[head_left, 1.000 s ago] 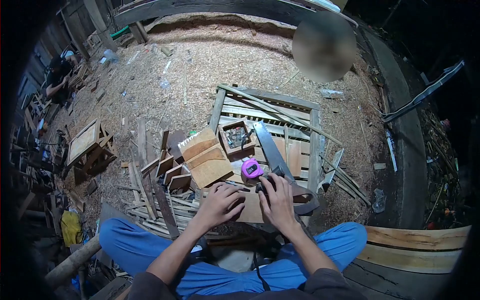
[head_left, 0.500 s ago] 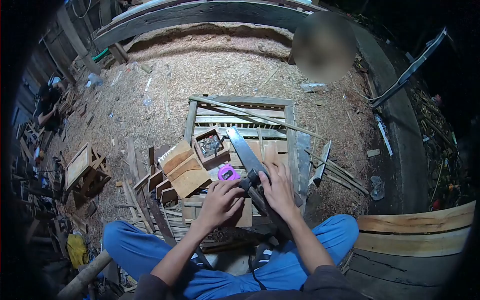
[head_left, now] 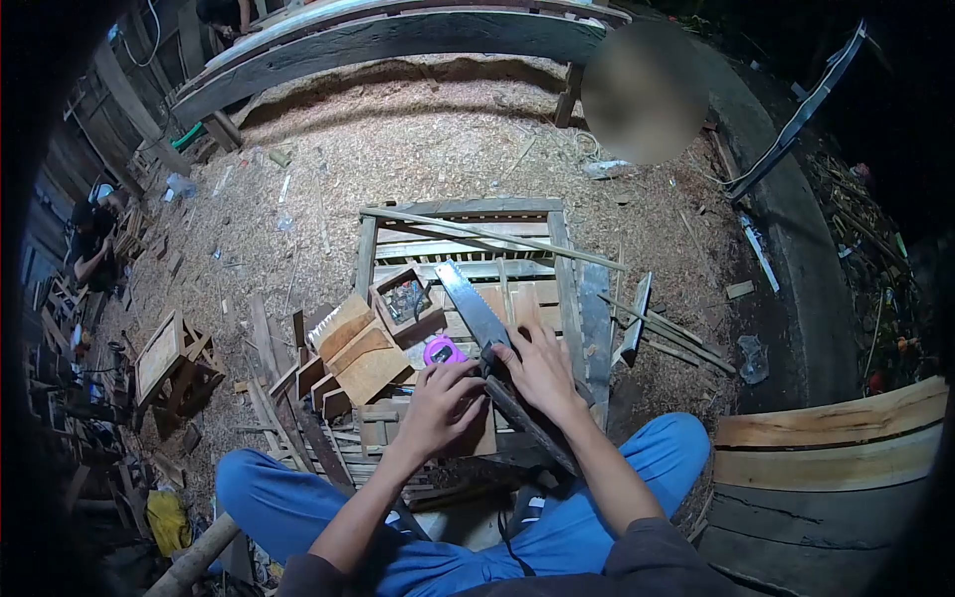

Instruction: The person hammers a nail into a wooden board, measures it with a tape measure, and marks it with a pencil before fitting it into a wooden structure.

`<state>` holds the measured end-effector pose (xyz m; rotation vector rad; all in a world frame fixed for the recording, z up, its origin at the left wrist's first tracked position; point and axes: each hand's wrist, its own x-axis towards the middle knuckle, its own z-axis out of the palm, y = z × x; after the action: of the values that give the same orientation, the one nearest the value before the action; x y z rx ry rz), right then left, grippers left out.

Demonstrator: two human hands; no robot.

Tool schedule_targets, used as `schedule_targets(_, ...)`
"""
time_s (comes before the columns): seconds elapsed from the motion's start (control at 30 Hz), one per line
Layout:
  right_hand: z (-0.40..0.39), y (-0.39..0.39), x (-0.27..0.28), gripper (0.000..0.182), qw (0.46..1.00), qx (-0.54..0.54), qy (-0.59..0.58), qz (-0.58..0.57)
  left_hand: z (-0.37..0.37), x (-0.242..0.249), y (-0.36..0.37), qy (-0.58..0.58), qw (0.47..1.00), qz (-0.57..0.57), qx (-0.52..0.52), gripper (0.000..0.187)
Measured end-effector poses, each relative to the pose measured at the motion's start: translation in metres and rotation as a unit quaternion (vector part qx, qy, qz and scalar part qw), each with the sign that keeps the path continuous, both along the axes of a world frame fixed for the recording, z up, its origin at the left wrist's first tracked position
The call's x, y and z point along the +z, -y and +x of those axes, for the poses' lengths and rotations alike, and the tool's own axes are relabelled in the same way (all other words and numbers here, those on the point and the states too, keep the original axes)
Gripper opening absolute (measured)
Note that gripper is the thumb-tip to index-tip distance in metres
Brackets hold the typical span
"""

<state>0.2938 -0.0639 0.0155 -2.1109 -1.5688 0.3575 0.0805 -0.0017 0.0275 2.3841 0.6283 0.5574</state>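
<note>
A handsaw (head_left: 472, 303) lies over a low slatted wooden frame (head_left: 368, 254), its toothed blade pointing away and its dark handle toward my lap. My right hand (head_left: 538, 366) rests at the blade's handle end, fingers spread over small wood pieces. Beside the handle, my left hand (head_left: 439, 405) has curled fingers near the saw; what they hold, if anything, is hidden. A pink tape measure (head_left: 442, 351) sits just beyond my left hand. Left of it are a brown wooden board (head_left: 364, 355) and a wooden box (head_left: 416, 327) holding small metal parts.
A wooden stool-like piece (head_left: 162, 358) stands at left. Thick planks (head_left: 826, 448) lie at lower right. Thin sticks (head_left: 676, 338) are right of the frame. A co-worker (head_left: 92, 244) sits far left; another person (head_left: 224, 14) is at the top. A long bench (head_left: 398, 42) crosses the back.
The camera view has shifted slightly. The saw's handle end now angles more toward the lower right. Both hands stay near it, and the second person at the top shows more.
</note>
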Motion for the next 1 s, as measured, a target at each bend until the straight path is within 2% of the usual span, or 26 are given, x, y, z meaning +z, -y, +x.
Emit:
schedule_targets(0.07,0.003,-0.002,-0.002,0.052,0.997,-0.016,0.070,0.010,-0.001,0.001,-0.002,0.002,1.000,0.011,-0.002,0.029)
schedule_targets(0.1,0.005,-0.003,-0.003,0.045,0.996,-0.019,0.083,0.011,-0.001,-0.001,-0.002,0.004,1.000,0.012,0.000,0.029)
schedule_targets(0.13,0.008,-0.003,-0.005,0.045,0.996,-0.019,0.084,0.012,-0.004,-0.003,-0.001,0.005,1.000,0.013,0.000,0.029)
schedule_targets(0.2,0.010,-0.001,-0.006,0.033,0.997,-0.038,0.059,0.013,-0.008,-0.006,-0.001,-0.006,1.000,0.003,0.005,0.030)
schedule_targets(0.27,0.015,-0.001,-0.006,0.031,0.998,-0.031,0.057,0.010,-0.011,-0.005,0.000,-0.007,1.000,-0.003,0.008,0.029)
schedule_targets(0.33,0.018,-0.001,-0.009,0.032,0.998,-0.025,0.055,0.007,-0.013,-0.005,-0.001,-0.008,1.000,-0.003,0.009,0.030)
schedule_targets(0.4,0.019,-0.004,-0.016,0.030,0.995,-0.022,0.088,0.052,-0.013,-0.001,-0.003,-0.011,1.000,-0.006,0.005,0.031)
schedule_targets(0.63,0.024,-0.007,-0.005,0.029,0.995,-0.022,0.086,0.034,-0.014,0.005,-0.006,-0.026,0.999,-0.021,-0.018,0.036)
schedule_targets(0.7,0.025,-0.008,0.001,0.029,0.983,-0.001,0.155,0.098,-0.017,0.006,-0.008,-0.028,0.999,-0.017,-0.013,0.036)
schedule_targets(0.8,0.025,-0.003,-0.010,0.029,0.981,0.010,0.157,0.112,-0.022,0.003,-0.008,-0.031,0.999,-0.018,-0.009,0.037)
schedule_targets(1.0,0.023,-0.006,-0.011,0.029,0.993,-0.009,0.106,0.045,-0.017,0.003,-0.002,-0.020,1.000,-0.009,-0.019,0.038)
